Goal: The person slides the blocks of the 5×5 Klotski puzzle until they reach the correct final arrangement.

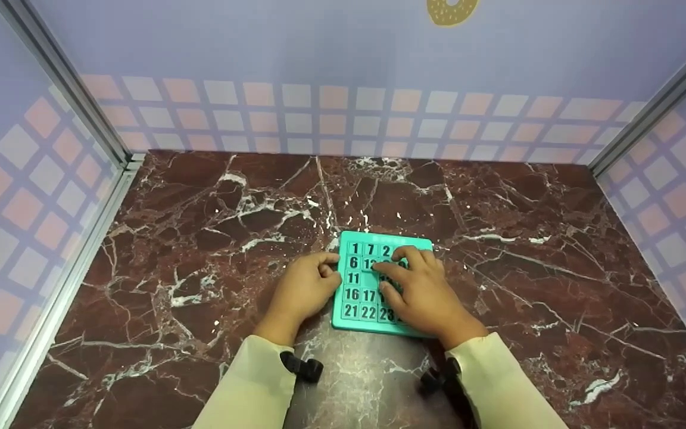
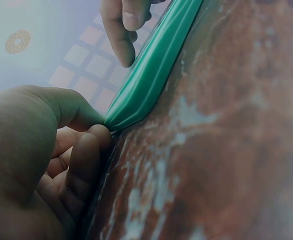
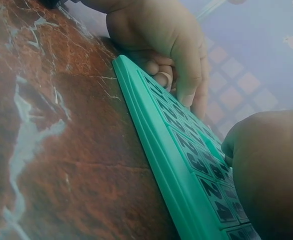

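Observation:
A teal sliding number puzzle (image 1: 355,325) lies flat on the table, its tiles bearing black numbers. My left hand (image 1: 307,283) holds its left edge, thumb and index finger pinching the rim in the left wrist view. Over the right half of the board is my right hand (image 1: 423,292), with a fingertip on the tile 12 (image 1: 369,263) and the thumb low over the middle tiles. A bare teal gap (image 1: 370,279) shows below that tile, beside 11. The right hand hides several tiles on the right side.
The puzzle rests on a dark red marbled tabletop (image 1: 200,286) with white veins. Lilac walls with pink and white squares (image 1: 334,98) stand behind and on both sides. Metal strips (image 1: 63,71) run along the corners. Black straps (image 1: 304,366) sit at the wrists.

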`<state>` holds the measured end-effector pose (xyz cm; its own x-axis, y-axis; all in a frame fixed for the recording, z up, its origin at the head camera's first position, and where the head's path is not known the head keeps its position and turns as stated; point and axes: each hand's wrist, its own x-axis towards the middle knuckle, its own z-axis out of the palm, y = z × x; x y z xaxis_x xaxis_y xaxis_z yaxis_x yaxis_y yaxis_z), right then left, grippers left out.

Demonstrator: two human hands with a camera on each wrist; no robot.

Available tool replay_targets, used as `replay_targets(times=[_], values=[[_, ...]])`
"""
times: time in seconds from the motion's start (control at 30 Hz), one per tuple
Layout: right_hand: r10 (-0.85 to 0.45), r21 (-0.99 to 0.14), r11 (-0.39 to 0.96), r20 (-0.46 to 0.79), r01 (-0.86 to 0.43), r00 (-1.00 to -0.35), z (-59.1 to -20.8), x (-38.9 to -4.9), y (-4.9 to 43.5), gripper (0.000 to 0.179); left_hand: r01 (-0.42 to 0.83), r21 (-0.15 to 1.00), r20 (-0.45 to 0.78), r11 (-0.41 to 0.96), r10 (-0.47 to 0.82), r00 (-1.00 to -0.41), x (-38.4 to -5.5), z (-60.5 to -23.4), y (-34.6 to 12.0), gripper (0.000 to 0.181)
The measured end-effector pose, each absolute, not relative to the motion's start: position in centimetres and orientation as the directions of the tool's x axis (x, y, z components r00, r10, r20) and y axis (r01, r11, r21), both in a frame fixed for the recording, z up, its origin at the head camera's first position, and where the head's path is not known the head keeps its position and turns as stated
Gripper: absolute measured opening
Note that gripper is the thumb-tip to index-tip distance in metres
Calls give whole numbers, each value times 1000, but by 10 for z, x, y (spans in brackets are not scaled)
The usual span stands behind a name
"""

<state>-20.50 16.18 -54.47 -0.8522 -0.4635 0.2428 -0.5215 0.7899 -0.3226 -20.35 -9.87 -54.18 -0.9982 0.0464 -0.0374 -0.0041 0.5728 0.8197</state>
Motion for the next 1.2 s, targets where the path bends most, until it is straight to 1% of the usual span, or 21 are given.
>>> replay_targets(times=[0.43, 0.7, 1.2], values=[[-484, -319, 768, 278, -555, -830, -542, -203, 162, 30, -16, 828, -51, 561, 47, -998, -205, -542, -98, 44], [-496, -339, 759, 252, -556, -831, -541, -201, 163, 27, -6, 825, -41, 565, 50, -998, -205, -544, -98, 43], [-526, -344, 713, 314, -611, -790, -539, -198, 162, 23, -15, 816, -47, 578, 42, -998, -204, -542, -99, 44]])
